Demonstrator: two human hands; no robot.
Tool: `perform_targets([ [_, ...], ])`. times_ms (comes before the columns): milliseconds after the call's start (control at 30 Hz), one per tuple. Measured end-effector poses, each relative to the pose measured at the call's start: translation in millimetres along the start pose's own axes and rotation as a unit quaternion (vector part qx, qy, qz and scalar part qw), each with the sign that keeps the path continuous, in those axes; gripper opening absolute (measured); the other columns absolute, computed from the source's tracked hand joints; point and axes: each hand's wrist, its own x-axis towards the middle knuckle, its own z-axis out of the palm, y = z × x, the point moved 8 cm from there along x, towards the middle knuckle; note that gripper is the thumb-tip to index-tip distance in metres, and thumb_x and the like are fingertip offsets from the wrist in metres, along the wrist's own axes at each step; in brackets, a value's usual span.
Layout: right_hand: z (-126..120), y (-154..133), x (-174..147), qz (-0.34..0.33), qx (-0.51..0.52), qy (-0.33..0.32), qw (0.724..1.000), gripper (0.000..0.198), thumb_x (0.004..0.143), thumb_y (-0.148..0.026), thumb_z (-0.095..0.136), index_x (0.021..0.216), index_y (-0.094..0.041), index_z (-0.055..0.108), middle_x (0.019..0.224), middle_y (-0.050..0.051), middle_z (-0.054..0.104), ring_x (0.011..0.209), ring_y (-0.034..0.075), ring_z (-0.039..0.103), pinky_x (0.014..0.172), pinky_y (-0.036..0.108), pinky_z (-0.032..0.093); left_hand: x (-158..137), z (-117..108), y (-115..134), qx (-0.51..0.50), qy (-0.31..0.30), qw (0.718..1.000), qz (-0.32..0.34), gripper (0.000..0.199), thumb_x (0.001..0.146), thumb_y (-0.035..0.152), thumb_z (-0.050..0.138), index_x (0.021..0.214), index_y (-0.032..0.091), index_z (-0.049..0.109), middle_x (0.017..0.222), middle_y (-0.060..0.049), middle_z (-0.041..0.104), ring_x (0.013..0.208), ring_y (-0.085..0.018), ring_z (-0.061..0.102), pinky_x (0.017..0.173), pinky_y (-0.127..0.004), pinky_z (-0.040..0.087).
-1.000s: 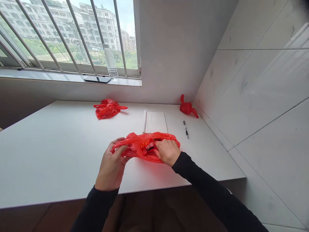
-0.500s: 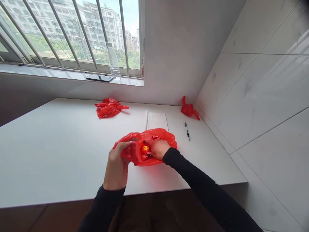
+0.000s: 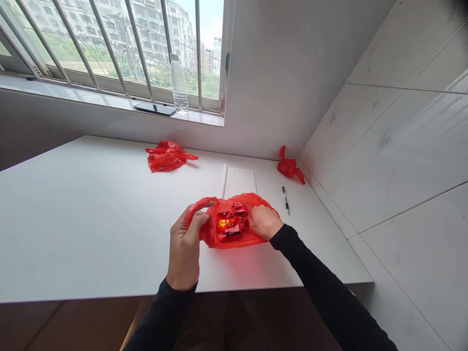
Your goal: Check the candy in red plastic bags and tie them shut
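A red plastic bag [image 3: 214,239] stands open on the white table in front of me. Several shiny red foil packets [image 3: 232,225] show inside it, one with a bright yellow patch. My left hand [image 3: 185,234] is closed on the bag's left handle, thumb over the film and fingers behind it. Within the mouth on the other side, my right hand [image 3: 266,222] is curled against the film, just beside the packets. Its fingertips are hidden, but the film there looks drawn out around the hand.
Behind the bag lies an open notebook [image 3: 242,181], with a pen [image 3: 285,201] to its right. Two more red bags, one knotted [image 3: 288,168] by the right wall and one crumpled [image 3: 168,157] at the back left, rest on the table [image 3: 91,219]. A phone [image 3: 155,108] and bottle [image 3: 179,87] occupy the windowsill.
My right hand has moved right, off the packets to the bag's side, and more of them shows. My left hand has taken the handle between thumb and fingers. The view has shifted slightly.
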Motion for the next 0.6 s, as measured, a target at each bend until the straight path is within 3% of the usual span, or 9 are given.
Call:
perform_targets([
  [167,9.8,-2.8,-3.1,-0.011,0.000,-0.013,1.000,0.049,0.096,-0.031,0.046,0.144,-0.034,0.053,0.097,0.008,0.073,0.085,0.028,0.069,0.069,0.033,0.044,0.4,-1.2,-5.5,0.012,-0.006,1.000,0.014,0.012,0.081,0.031,0.068,0.088,0.023,0.074,0.078,0.000,0.062,0.079,-0.017,0.059,0.067,-0.027,0.050],
  [300,14.8,-0.6,-6.2,-0.008,-0.013,-0.022,1.000,0.052,0.094,-0.024,0.046,0.144,-0.033,0.052,0.092,0.009,0.073,0.081,0.029,0.070,0.066,0.035,0.043,-0.3,-2.6,-5.2,0.030,-0.010,0.999,0.028,0.012,0.082,0.031,0.068,0.075,0.022,0.069,0.075,0.000,0.059,0.080,-0.017,0.058,0.068,-0.026,0.050],
  [467,11.9,3.3,-21.6,-0.002,-0.021,-0.010,1.000,0.031,0.094,-0.021,0.045,0.110,-0.025,0.071,0.086,0.010,0.073,0.078,0.029,0.070,0.065,0.035,0.044,-4.4,-5.7,-0.9,0.057,-0.010,0.998,0.038,0.020,0.085,0.033,0.066,0.102,0.025,0.072,0.072,0.002,0.054,0.064,-0.014,0.049,0.049,-0.024,0.043],
  [600,0.8,7.6,-40.6,0.014,-0.037,0.029,0.999,0.028,0.099,-0.029,0.043,0.107,-0.021,0.069,0.088,0.010,0.073,0.079,0.028,0.070,0.066,0.035,0.047,-12.7,-9.9,4.4,0.091,-0.021,0.994,0.053,0.023,0.086,0.035,0.068,0.108,0.027,0.071,0.074,0.003,0.054,0.062,-0.013,0.050,0.050,-0.025,0.046],
])
